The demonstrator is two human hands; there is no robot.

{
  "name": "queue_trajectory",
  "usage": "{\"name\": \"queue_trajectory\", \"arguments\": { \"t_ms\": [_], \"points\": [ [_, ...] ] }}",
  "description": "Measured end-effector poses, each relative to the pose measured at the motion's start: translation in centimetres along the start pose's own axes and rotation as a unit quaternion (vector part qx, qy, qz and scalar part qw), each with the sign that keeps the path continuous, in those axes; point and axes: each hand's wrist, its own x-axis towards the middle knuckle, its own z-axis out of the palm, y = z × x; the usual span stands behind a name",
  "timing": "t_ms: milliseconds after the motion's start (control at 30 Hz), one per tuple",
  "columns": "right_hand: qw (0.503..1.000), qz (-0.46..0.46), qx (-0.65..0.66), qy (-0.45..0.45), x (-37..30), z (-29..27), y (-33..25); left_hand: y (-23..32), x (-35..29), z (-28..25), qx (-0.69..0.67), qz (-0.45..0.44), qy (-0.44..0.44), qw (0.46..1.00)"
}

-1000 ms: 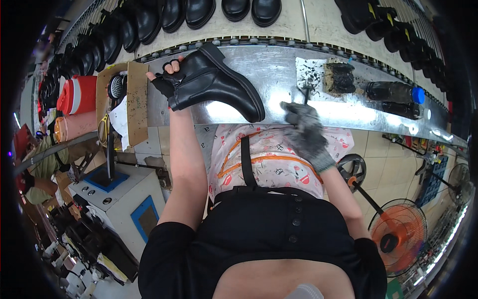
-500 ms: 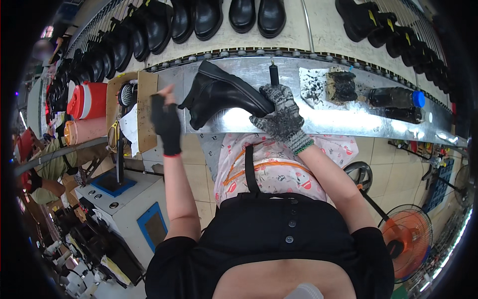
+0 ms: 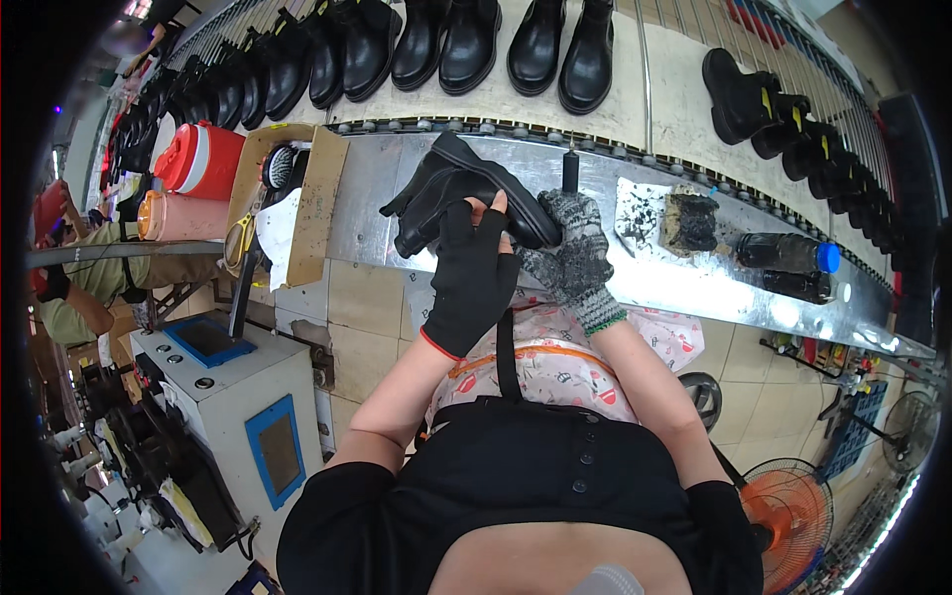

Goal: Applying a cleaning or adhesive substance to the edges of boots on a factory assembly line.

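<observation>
A black leather ankle boot (image 3: 436, 194) lies on its side on the metal bench, sole edge away from me and toe to the right. My left hand (image 3: 470, 273), in a black fingerless glove, reaches over the boot's front with bent fingers against the upper. The palm side and part of the boot are hidden beneath it. Beside the toe, my right hand (image 3: 575, 248) in a grey knitted glove is closed around a black pen-like tool with a thin metal tip (image 3: 571, 171), which points away from me. The right glove also touches the toe.
Finished black boots (image 3: 469, 50) stand in rows beyond a chain rail (image 3: 496, 129). A stained black block (image 3: 688, 223) and a dark bottle with a blue cap (image 3: 783, 253) lie at the right. At the left stand a cardboard box (image 3: 322, 203) and a red jug (image 3: 203, 159).
My left hand has come from beside the box, off the boot, rightward onto the boot's upper. The right hand still grips the tool by the toe. The whole view has shifted slightly.
</observation>
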Motion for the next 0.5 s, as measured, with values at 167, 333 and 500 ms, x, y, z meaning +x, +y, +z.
{"name": "queue_trajectory", "arguments": {
  "t_ms": [167, 333, 500],
  "points": [
    [1.0, 0.006, 0.007, -0.003, 0.1, -0.1, 0.0, 0.2, 0.3, -0.1, 0.068, 0.018, -0.013, 0.997],
    [0.999, -0.016, 0.027, 0.01, 0.2, -0.1, 0.1, 5.4, -0.7, -2.8, 0.077, 0.073, -0.063, 0.992],
    [0.999, -0.038, -0.013, 0.016, 0.8, -0.1, -0.3, 4.3, -3.3, -2.1, 0.163, 0.12, -0.136, 0.97]
  ]
}}
